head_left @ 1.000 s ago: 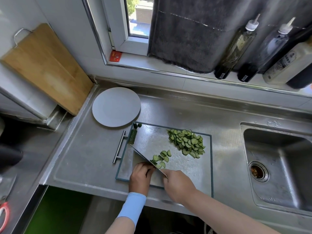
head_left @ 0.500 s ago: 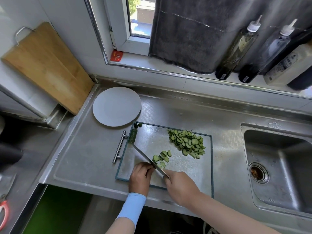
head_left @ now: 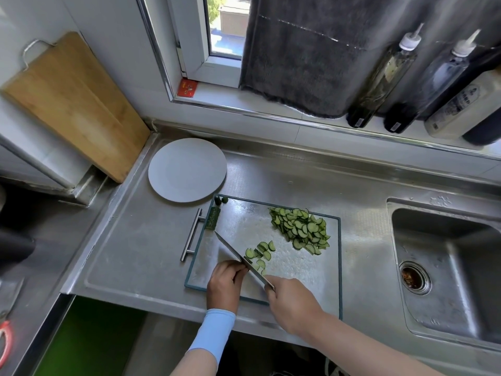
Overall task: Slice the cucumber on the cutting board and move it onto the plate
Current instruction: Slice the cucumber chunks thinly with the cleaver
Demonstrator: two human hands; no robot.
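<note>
From the head camera, looking down: a steel desk [head_left: 135, 240] carries a clear cutting board [head_left: 303, 278] with a dark teal rim and a metal bar handle [head_left: 193, 234] on its left edge.

The right hand [head_left: 291, 302] is clenched around the handle of a knife [head_left: 238, 257]. The handle is hidden inside the fist. The blade runs from the fist up and to the left across the near left part of the board.

The left hand [head_left: 223, 278], with a light blue sleeve [head_left: 214, 332] on its forearm, rests on the board just left of the blade. Its fingers are curled and its knuckles are close to the blade's flat side. Whatever is under the fingertips is hidden, so I cannot tell whether it grasps a piece of cucumber.

A pile of cucumber slices [head_left: 301, 229], cut as half-moons, lies at the far right of the board. A few loose slices [head_left: 260, 249] lie just right of the blade, apart from the pile. Two small dark green cucumber ends [head_left: 220, 200] sit at the board's far left corner.

The round white plate [head_left: 187, 169] stands on the desk beyond that corner, with nothing on it. A wooden board [head_left: 73, 104] leans against the wall at left. A sink [head_left: 447, 267] lies at right, and a dark towel [head_left: 306, 55] and bottles [head_left: 379, 77] are at the window sill.
</note>
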